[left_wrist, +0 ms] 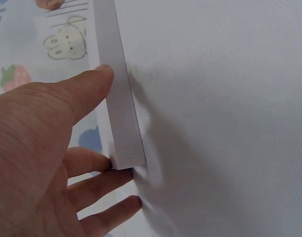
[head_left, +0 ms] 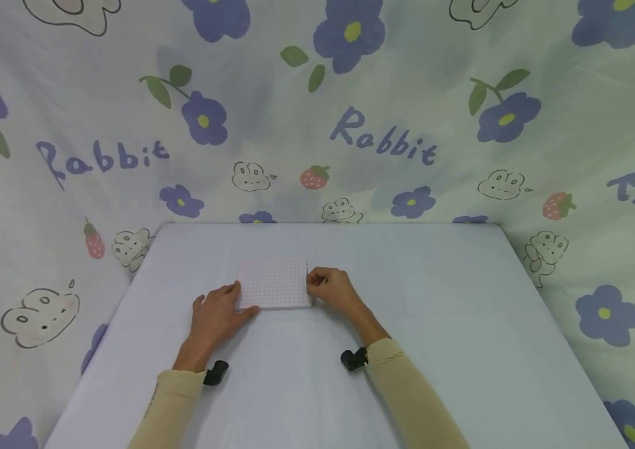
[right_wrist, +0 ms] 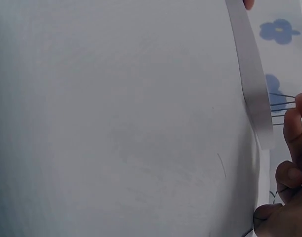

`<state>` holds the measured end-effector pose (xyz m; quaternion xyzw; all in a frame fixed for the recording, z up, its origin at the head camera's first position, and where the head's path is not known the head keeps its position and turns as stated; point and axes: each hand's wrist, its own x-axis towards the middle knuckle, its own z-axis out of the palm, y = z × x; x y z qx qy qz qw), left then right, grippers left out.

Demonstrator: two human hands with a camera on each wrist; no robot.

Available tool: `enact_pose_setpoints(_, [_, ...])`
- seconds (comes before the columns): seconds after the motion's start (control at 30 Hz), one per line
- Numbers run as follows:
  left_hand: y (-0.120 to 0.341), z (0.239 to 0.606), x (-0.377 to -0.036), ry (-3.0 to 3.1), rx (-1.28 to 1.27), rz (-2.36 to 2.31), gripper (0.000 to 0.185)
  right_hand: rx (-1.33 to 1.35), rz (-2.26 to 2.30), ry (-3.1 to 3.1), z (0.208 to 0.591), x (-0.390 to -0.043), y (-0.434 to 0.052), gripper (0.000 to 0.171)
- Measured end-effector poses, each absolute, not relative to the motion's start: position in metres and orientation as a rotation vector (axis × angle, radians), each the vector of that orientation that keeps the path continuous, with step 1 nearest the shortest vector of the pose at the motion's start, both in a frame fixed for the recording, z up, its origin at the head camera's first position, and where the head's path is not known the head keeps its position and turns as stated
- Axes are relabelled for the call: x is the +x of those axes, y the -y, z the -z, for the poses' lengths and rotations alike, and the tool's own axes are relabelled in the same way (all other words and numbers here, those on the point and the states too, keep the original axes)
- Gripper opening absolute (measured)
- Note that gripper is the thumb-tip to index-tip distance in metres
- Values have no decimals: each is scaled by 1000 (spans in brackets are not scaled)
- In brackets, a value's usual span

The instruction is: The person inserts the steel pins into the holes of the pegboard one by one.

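A flat white board (head_left: 273,284) dotted with small holes lies on the table near its middle. My left hand (head_left: 219,312) rests at the board's front left corner. In the left wrist view its thumb (left_wrist: 86,84) presses the board's thick white edge (left_wrist: 118,98), and the other fingers lie straight below the corner. My right hand (head_left: 331,290) is at the board's right edge with its fingers curled. It pinches several thin dark pins (right_wrist: 281,104) that stick out beside the board's edge (right_wrist: 249,74). One pin (head_left: 307,272) shows as a fine dark line in the head view.
The table (head_left: 463,312) is covered in plain pale cloth. A printed cloth (head_left: 384,143) with flowers, rabbits and the word Rabbit hangs behind and to both sides. Black wrist cameras (head_left: 215,372) (head_left: 354,358) sit on my beige sleeves.
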<state>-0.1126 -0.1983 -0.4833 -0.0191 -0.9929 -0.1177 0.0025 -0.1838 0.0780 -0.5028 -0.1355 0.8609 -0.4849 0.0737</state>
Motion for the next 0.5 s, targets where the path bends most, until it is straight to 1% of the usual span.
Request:
enact_pose_setpoints(0.27, [198, 482, -112, 3110, -50, 355, 84, -411, 1449, -2593, 503, -185, -80, 7])
enact_pose_setpoints(0.5, [199, 483, -113, 3110, -58, 374, 84, -427, 1324, -2633, 501, -184, -79, 6])
